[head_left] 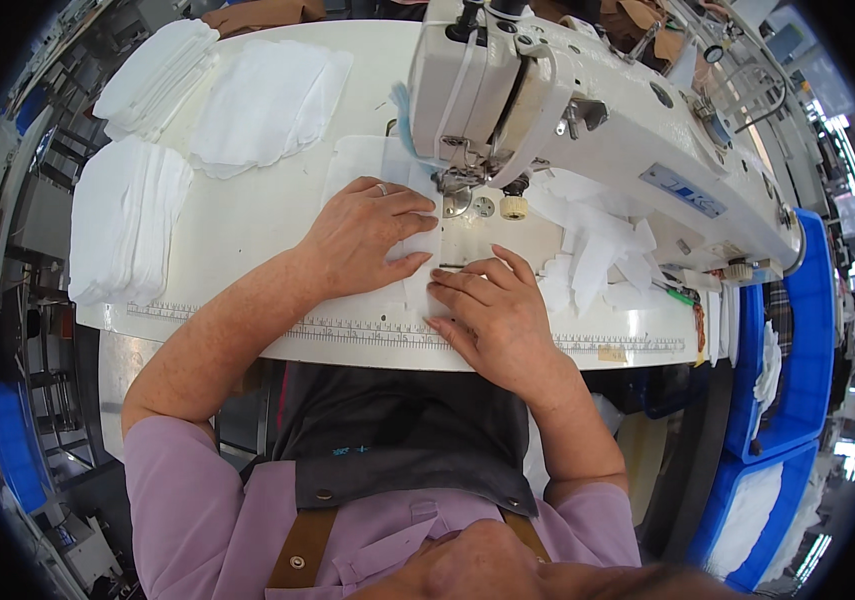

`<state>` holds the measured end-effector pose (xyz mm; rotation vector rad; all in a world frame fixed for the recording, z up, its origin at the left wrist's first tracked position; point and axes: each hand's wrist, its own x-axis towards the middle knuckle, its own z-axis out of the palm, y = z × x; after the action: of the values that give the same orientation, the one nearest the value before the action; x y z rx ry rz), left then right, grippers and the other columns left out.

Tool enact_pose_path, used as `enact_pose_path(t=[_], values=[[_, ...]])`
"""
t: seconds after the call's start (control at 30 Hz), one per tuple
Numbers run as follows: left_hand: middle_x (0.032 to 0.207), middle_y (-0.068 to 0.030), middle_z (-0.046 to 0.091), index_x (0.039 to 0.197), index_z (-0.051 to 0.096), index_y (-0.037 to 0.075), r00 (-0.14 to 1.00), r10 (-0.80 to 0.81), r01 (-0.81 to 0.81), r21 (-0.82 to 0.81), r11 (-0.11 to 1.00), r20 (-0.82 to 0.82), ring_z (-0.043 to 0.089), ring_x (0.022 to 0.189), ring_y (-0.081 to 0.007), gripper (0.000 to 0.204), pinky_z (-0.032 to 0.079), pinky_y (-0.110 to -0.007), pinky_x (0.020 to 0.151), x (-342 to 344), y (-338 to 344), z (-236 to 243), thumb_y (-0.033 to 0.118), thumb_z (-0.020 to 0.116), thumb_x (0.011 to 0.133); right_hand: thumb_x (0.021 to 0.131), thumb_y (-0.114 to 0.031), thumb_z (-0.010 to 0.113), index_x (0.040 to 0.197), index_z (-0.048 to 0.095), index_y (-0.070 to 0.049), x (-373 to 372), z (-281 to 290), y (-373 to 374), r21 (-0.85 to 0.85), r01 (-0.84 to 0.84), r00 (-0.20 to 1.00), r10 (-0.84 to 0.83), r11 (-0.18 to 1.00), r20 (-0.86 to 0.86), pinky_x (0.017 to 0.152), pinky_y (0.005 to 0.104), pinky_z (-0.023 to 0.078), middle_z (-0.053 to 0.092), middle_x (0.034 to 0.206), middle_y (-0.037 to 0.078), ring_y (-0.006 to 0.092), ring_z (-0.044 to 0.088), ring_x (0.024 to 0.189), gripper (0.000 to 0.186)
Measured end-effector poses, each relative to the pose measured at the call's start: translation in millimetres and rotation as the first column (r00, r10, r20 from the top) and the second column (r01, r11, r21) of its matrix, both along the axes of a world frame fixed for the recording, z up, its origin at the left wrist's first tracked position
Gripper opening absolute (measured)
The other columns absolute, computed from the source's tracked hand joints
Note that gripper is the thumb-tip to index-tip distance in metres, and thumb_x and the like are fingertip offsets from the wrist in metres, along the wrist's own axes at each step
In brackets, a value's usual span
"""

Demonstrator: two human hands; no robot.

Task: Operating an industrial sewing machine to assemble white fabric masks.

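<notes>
A white fabric piece (pixel 362 158) lies on the sewing table, its right edge by the presser foot (pixel 456 200) of a white sewing machine (pixel 587 130). My left hand (pixel 372 240) rests flat on this piece, fingers stretched toward the foot and thumb apart; a ring sits on one finger. Closer to me, my right hand (pixel 495 315) touches the fabric's near right edge with its fingertips. Its fingers are spread, the thumb apart from the index finger. Whether the needle is in the cloth cannot be made out.
Stacks of white fabric (pixel 127 220) stand at the table's left, with more loose pieces (pixel 267 105) behind. White scraps (pixel 602 245) lie right of the foot. A ruler strip (pixel 347 328) follows the front edge. Blue bins (pixel 797 350) stand at the right.
</notes>
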<state>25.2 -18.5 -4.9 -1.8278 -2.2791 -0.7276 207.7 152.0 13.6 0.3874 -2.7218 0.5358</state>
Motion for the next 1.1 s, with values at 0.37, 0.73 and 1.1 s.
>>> enact_pose_path(t=[0.37, 0.73, 1.1], values=[[0.129, -0.0058, 0.072, 0.117, 0.077, 0.007, 0.998, 0.051, -0.049, -0.057, 0.997, 0.031, 0.065, 0.121, -0.0216, 0.039, 0.042, -0.042, 0.114, -32.6, 12.3, -3.8, 0.030, 0.075, 0.086, 0.083, -0.028, 0.081, 0.116, 0.073, -0.004, -40.0, 2.2, 7.7, 0.106, 0.095, 0.995, -0.098, 0.990, 0.019, 0.105, 0.0465, 0.044, 0.072, 0.123, 0.006, 0.0246, 0.064, 0.112, 0.042], [0.151, -0.0075, 0.056, 0.128, 0.072, 0.006, 0.668, 0.709, -0.736, -0.056, 0.675, -0.227, 0.046, 0.145, -0.0235, 0.061, 0.020, -0.056, 0.123, -91.7, 16.3, 2.0, 0.058, 0.060, 0.099, 0.089, -0.041, 0.075, 0.125, 0.067, 0.000, -42.5, -9.9, 7.9, 0.125, 0.148, 0.988, -0.152, 0.981, 0.025, 0.105, 0.0492, 0.043, 0.063, 0.139, 0.013, 0.0316, 0.061, 0.117, 0.055], [0.108, -0.0068, 0.077, 0.106, 0.074, 0.011, 0.581, 0.509, -0.678, 0.033, 0.734, 0.635, 0.072, 0.097, -0.0242, 0.022, 0.054, -0.036, 0.088, -96.2, 44.0, 7.0, 0.028, 0.078, 0.093, 0.088, -0.031, 0.077, 0.124, 0.067, 0.001, -43.6, -10.9, 6.2, 0.104, 0.138, 0.990, -0.136, 0.985, -0.022, 0.096, 0.0460, 0.046, 0.065, 0.137, 0.014, 0.0339, 0.061, 0.115, 0.049]])
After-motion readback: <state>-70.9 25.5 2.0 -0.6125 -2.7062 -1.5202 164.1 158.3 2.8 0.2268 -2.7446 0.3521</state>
